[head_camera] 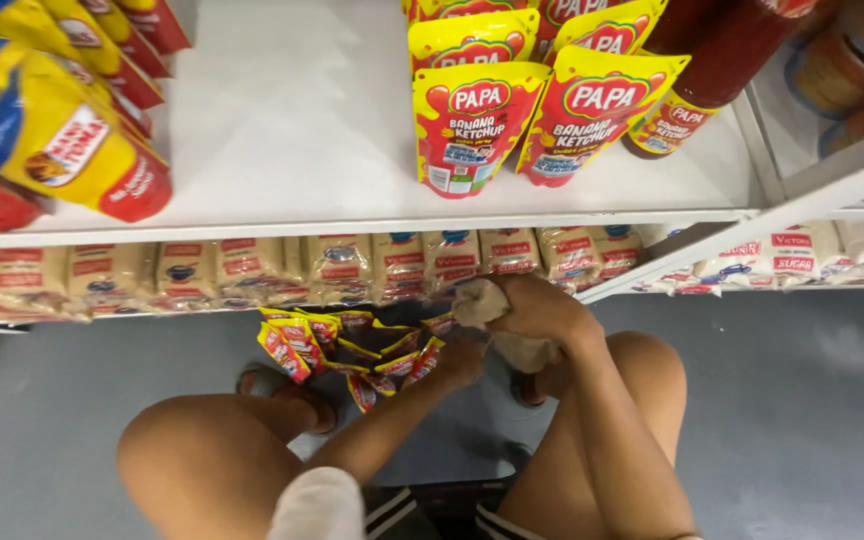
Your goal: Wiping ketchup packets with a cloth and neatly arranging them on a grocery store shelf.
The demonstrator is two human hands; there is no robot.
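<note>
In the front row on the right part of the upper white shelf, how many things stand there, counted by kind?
Red and yellow pouches: 2
Dark red sauce bottle: 1
Total: 3

We see bright, even light from overhead washing the white shelf (pixel 292 130) almost to glare. Under it the lower row sits in dim shadow. The yellow pouches (pixel 62 140) at the left edge are blurred and stretched, and the bottles (pixel 852 50) at top right are soft.
</note>
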